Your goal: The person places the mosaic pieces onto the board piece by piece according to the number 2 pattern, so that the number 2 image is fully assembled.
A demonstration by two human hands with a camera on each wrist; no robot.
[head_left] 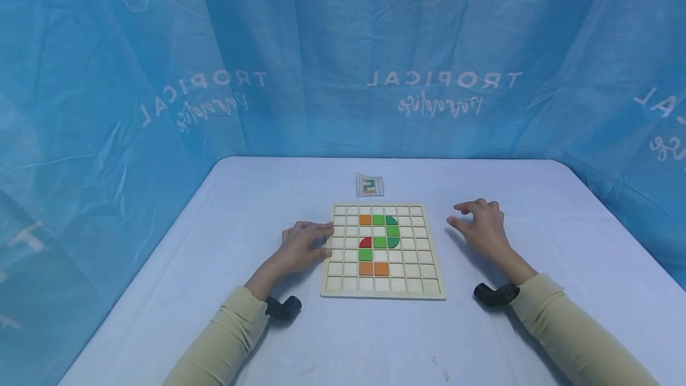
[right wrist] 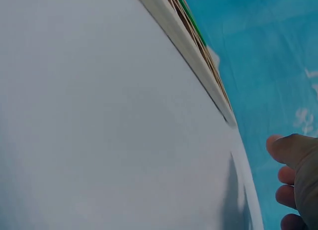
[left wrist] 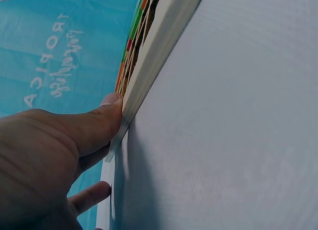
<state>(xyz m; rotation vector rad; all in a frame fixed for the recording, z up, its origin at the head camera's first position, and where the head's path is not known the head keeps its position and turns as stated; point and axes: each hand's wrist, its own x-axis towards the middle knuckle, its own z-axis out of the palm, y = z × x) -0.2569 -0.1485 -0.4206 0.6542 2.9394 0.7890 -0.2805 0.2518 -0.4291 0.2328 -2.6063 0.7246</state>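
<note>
A cream grid board [head_left: 343,283] lies on the table. Set in its squares are several flat tiles: orange tiles [head_left: 365,268], green tiles [head_left: 365,254], dark green rounded tiles [head_left: 393,242] and one red rounded tile [head_left: 366,243]. At the board's left edge, my left hand [head_left: 301,248] touches the rim with thumb and fingertips, the fingers fairly straight. The left wrist view has the left thumb [left wrist: 99,128] against the board's side. To the right of the board, apart from it, my right hand [head_left: 483,228] hovers with loosely bent fingers and holds nothing.
Behind the board lies a small card [head_left: 370,185] printed with a coloured grid pattern. A white cloth covers the table [head_left: 375,344]. Blue printed curtains [head_left: 343,118] hang around its back and sides. Each wrist wears a black device [head_left: 495,295].
</note>
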